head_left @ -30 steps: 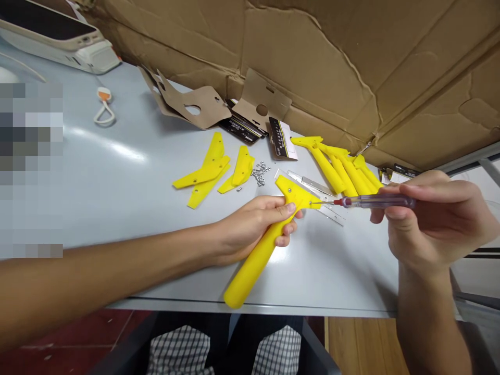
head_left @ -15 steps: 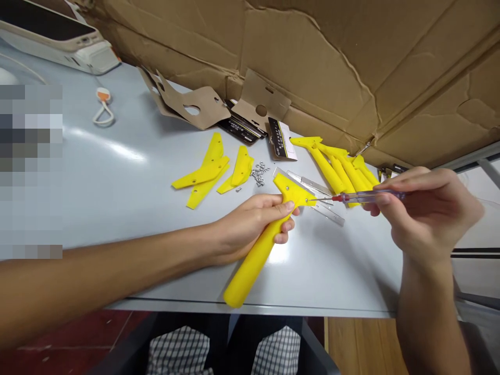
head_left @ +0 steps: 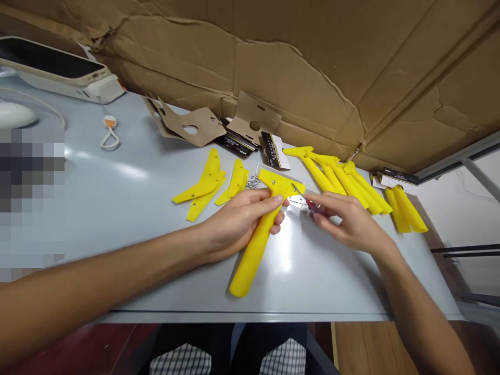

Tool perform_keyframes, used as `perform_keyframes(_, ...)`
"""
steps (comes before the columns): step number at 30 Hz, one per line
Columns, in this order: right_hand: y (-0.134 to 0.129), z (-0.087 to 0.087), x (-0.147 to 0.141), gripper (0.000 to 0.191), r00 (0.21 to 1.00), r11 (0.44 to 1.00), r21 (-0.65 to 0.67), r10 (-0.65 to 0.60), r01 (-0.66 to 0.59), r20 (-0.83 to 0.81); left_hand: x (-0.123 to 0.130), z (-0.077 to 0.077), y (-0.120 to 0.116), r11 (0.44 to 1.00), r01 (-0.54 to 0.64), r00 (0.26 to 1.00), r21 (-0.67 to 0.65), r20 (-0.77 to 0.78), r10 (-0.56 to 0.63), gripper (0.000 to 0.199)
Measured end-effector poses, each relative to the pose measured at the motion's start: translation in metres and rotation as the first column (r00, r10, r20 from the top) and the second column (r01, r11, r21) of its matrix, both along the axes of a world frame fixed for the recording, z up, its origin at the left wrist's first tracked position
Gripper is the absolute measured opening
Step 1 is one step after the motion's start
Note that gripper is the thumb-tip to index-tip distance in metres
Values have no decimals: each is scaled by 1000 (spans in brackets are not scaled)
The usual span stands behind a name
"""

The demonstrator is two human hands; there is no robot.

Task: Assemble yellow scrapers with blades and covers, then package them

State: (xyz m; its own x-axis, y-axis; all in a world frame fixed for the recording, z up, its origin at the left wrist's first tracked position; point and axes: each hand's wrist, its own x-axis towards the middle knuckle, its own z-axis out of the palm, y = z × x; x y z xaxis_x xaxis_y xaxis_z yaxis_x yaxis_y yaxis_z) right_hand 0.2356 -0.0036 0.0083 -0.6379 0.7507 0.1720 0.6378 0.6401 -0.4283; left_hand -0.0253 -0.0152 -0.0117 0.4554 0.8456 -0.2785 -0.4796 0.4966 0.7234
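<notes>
My left hand (head_left: 250, 219) is wrapped round the neck of a yellow scraper (head_left: 253, 255), its thumb on top. The scraper's wide head points away from me, with a thin clear or metal strip along its far edge and a screw near each end. In my right hand (head_left: 347, 219) is a screwdriver (head_left: 312, 206) with a red collar, its shaft slanting to the right-hand screw of the head; most of its handle is hidden by my fingers. Small loose screws (head_left: 252, 182) lie just behind my left hand, partly covered. Metal blades (head_left: 299, 202) lie under the scraper head, mostly hidden.
Flat yellow pieces (head_left: 201, 182) lie left of the screws. Several yellow handles (head_left: 344, 182) are at the right, with two more (head_left: 404, 208) farther right. Cardboard packaging (head_left: 195, 125) stands at the back before a cardboard wall (head_left: 289, 78). A phone (head_left: 50, 60) is at the far left.
My right hand has moved left and closer to the scraper, and the screwdriver is now seen more steeply angled. The view has shifted, showing more of the table's right side. Both holds remain.
</notes>
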Motion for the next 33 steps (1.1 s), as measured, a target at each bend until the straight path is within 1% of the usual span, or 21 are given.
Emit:
perform_keyframes(2, -2, -1, -4, 46, 999, 1000, 0, -22, 22, -38, -1, 2, 1, 1000, 1, 1000, 10, -5, -1, 16)
perform_keyframes(4, -3, 0, -6, 40, 997, 999, 10, -52, 53, -61, -3, 7, 4, 999, -46, 998, 25, -31, 47, 15)
perform_keyframes(6, -5, 1, -7, 31, 996, 996, 34, -80, 82, -50, -7, 12, 10, 989, -145, 985, 34, -89, 147, 15)
perform_keyframes(8, -9, 2, -9, 24, 995, 993, 61, -96, 96, -5, -11, 18, 17, 964, -263, 952, 47, -152, 267, 16)
perform_keyframes(10, -13, 1, -12, 23, 993, 993, 72, -96, 92, 66, -15, 21, 25, 926, -370, 910, 74, -171, 377, 12)
perform_keyframes(12, -18, -1, -17, 24, 985, 994, 73, -96, 86, 144, -19, 21, 30, 895, -435, 880, 101, -162, 447, 8)
perform_keyframes(14, -22, -2, -22, 26, 967, 994, 68, -105, 91, 230, -20, 21, 32, 892, -439, 876, 109, -170, 452, 8)
perform_keyframes(16, -24, -3, -26, 27, 945, 994, 61, -106, 92, 308, -21, 21, 33, 911, -400, 887, 95, -212, 411, 13)
perform_keyframes(18, -23, -3, -27, 28, 932, 995, 36, -96, 88, 350, -21, 22, 33, 924, -374, 889, 74, -253, 381, 13)
perform_keyframes(23, -18, -1, -25, 27, 929, 992, -10, -112, 123, 353, -22, 19, 38, 897, -433, 860, 84, -258, 440, 6)
perform_keyframes(25, -18, -1, -22, 22, 937, 992, -24, -106, 121, 334, -23, 18, 39, 896, -436, 866, 88, -233, 443, 6)
perform_keyframes(27, -16, 0, -19, 22, 950, 993, -31, -96, 110, 298, -22, 16, 40, 901, -424, 880, 94, -193, 435, 5)
perform_keyframes(29, -11, 2, -17, 25, 957, 990, 7, -136, 139, 256, -21, 14, 38, 900, -422, 884, 112, -169, 435, 14)
perform_keyframes(31, 0, 4, -18, 28, 949, 974, 87, -225, 210, 221, -20, 13, 36, 896, -425, 880, 129, -173, 442, 21)
perform_keyframes(33, 16, 6, -25, 29, 928, 949, 165, -301, 268, 220, -18, 13, 34, 900, -416, 883, 131, -180, 434, 22)
